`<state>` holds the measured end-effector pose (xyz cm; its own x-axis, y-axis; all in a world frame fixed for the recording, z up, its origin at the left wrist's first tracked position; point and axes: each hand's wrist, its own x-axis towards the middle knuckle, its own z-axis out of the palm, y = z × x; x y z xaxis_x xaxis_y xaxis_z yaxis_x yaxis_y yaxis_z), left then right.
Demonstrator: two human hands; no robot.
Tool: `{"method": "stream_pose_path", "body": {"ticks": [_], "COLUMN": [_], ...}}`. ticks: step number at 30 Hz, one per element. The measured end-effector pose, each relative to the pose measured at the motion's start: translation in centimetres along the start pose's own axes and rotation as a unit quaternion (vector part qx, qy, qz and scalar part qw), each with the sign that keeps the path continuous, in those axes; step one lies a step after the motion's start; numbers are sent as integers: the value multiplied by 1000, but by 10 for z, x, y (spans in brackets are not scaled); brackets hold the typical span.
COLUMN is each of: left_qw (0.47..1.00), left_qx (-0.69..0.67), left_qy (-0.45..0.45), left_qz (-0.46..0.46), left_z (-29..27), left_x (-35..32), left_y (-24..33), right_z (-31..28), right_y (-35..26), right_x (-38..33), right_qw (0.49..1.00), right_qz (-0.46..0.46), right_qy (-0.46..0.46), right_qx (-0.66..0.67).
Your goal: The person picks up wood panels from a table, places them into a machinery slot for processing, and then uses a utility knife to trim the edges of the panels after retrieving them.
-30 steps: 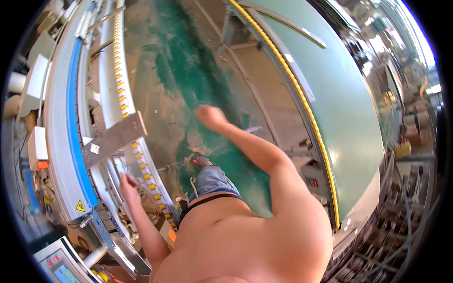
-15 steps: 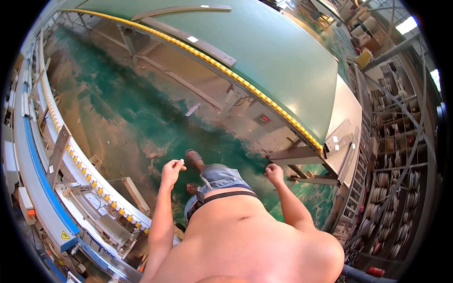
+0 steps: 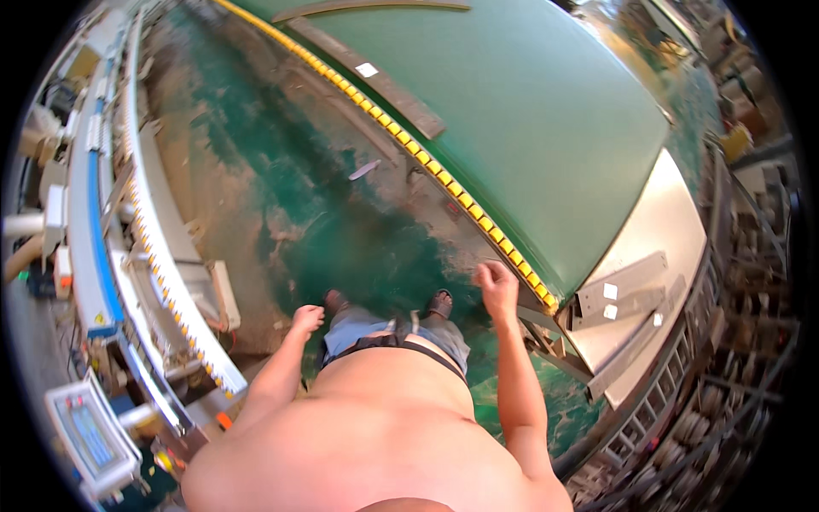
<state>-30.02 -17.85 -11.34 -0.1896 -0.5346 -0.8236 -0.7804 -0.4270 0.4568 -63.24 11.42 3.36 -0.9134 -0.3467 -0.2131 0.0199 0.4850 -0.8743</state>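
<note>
My left hand [image 3: 308, 319] hangs beside my left hip, fingers curled closed, with nothing visible in it. In front of my right hip my right hand [image 3: 497, 286] is raised, its fingers loosely curled and a little blurred; no object shows in it. It is nearest to the row of yellow rollers [image 3: 461, 198] edging the large green table [image 3: 529, 128], and I see no clear contact. Two flat metal bars [image 3: 375, 78] lie on the table's far left part. More metal plates [image 3: 621, 290], with white labels, rest on the pale end panel [image 3: 664, 222].
At left runs a conveyor with a blue strip [image 3: 104, 230] and a white roller rail [image 3: 175, 282]. A control panel with a screen [image 3: 92, 435] stands at lower left. Right of the table are a ladder-like frame [image 3: 653, 401] and shelves of parts [image 3: 725, 401]. A pale scrap [image 3: 364, 170] lies on the green-stained floor.
I have stepped forward and turned, so the table end sits closer on my right. My right hand has risen toward the roller edge; my left hand has dropped lower. The control panel has come into view.
</note>
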Motion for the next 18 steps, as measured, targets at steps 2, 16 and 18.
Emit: {"method": "stream_pose_path", "body": {"ticks": [2, 16, 18], "left_qw": [996, 943, 899], "left_qx": [92, 31, 49], "left_qy": [-5, 99, 194], "left_qz": [17, 315, 389], "left_z": [21, 78, 79], "left_x": [5, 33, 50], "left_y": [-20, 190, 245], "right_z": [-21, -10, 3], "right_y": [-1, -28, -31], "right_x": [12, 132, 152], "right_qw": [999, 974, 965], "right_qz": [21, -196, -212], "right_qy": [-40, 30, 40], "right_qx": [-11, -106, -147]}}
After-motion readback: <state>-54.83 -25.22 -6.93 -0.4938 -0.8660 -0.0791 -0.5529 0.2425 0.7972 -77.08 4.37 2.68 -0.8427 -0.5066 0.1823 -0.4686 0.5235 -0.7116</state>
